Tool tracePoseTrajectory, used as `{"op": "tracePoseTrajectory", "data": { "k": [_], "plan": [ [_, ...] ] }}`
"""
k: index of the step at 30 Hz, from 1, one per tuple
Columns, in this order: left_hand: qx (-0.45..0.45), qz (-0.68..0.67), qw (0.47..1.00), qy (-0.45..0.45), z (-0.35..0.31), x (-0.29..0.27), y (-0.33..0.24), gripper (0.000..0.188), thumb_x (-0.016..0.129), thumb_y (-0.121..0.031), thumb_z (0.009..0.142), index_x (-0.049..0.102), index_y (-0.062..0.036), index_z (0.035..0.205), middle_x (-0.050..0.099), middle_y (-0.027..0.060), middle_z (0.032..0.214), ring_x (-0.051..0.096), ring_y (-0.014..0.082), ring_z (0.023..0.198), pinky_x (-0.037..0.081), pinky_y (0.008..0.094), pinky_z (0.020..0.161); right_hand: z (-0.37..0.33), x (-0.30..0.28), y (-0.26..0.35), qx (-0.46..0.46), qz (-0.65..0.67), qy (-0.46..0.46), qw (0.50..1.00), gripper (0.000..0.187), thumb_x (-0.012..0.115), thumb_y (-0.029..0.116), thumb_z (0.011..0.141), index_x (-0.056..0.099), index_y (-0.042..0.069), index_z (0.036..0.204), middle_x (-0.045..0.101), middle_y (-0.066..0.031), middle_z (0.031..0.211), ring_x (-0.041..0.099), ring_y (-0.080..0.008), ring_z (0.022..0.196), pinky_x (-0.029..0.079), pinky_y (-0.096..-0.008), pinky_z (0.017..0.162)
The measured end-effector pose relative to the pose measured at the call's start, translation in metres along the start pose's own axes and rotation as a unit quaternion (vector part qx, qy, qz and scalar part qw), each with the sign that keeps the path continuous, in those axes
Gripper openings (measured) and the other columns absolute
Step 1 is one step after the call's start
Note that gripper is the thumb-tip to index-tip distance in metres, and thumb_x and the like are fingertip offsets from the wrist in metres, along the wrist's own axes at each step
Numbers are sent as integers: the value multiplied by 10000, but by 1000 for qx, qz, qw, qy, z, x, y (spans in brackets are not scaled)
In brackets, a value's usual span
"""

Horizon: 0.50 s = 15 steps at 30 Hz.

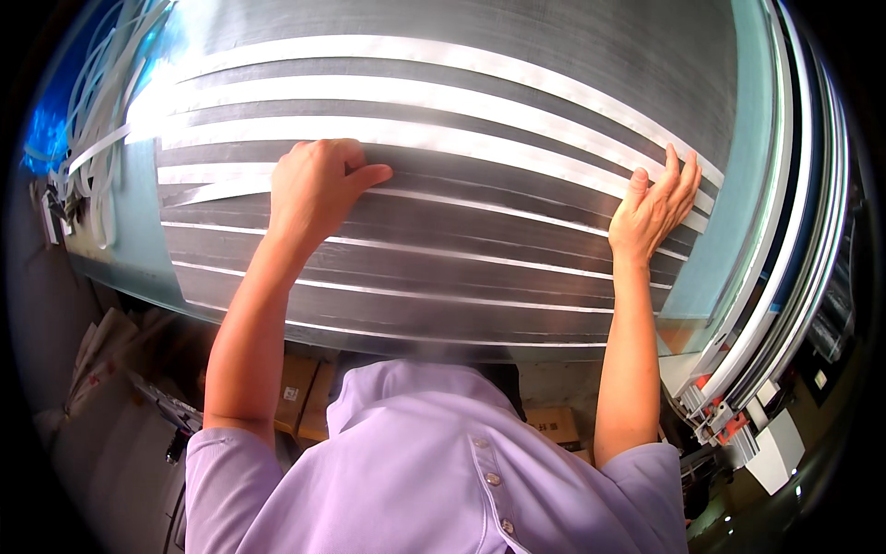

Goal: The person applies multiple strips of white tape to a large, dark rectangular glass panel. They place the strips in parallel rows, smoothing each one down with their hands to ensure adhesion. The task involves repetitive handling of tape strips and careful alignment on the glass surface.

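A big dark grey sheet (pixel 443 268) is lying flat on a pale blue-green table (pixel 125 240) right in front of the person. The sheet is long from side to side, and it is running from the person's left to the person's right. It looks smooth and a bit shiny, like thin metal or film. White strips (pixel 388 92) are running across it the same long way, side by side like stripes. The far strips are wide and bright. The near ones are thin, like lines. They look bent only because the camera is bending straight edges.

The left hand (pixel 309 185) is pressing down on the sheet near the middle strips. Its fingers are curled under and held close together, with the thumb sticking out to the right. It is not gripping anything.

The right hand (pixel 651 208) is resting at the right end of the strips. Its fingers are straight, a little spread, and pointing away from the person.

Loose white strips (pixel 101 102) are hanging in a bunch at the far left. Long pale rails (pixel 784 258) are lying along the table's right side. Brown boxes (pixel 309 397) are sitting under the table.
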<state>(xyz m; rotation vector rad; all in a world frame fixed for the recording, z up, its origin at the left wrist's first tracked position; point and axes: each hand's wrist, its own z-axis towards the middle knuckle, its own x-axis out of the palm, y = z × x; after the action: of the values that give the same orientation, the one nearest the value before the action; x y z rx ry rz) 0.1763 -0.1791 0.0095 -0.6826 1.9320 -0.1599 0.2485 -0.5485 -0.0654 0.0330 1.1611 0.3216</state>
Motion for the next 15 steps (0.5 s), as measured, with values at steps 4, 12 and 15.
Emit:
{"op": "tracePoseTrajectory", "data": {
  "k": [4, 12, 15],
  "plan": [
    [3, 18, 1000, -1, 2, 1, -1, 371, 777, -334, 813, 631, -31, 656, 538, 72, 534, 493, 227, 513, 389, 369, 531, 0, -3, 5, 0, -36, 3, 999, 583, 407, 496, 1029, 442, 77, 1433, 319, -189, 1550, 264, -424, 1441, 197, -563, 1150],
    [20, 43, 999, 4, 6, 4, 3, 370, 776, -367, 801, 663, -43, 666, 573, 88, 541, 556, 274, 520, 420, 388, 527, 9, 21, 142, -52, 19, 60, 997, 694, 443, 573, 986, 394, 95, 1486, 259, -207, 1594, 206, -423, 1485, 130, -598, 1178],
    [47, 65, 997, -23, 7, 10, 10, 365, 775, -386, 796, 679, -56, 673, 601, 96, 554, 598, 301, 548, 442, 403, 537, 15, 35, 211, -33, 78, 115, 990, 727, 421, 610, 977, 384, 104, 1498, 243, -215, 1603, 207, -427, 1485, 134, -606, 1184]
  ]
}}
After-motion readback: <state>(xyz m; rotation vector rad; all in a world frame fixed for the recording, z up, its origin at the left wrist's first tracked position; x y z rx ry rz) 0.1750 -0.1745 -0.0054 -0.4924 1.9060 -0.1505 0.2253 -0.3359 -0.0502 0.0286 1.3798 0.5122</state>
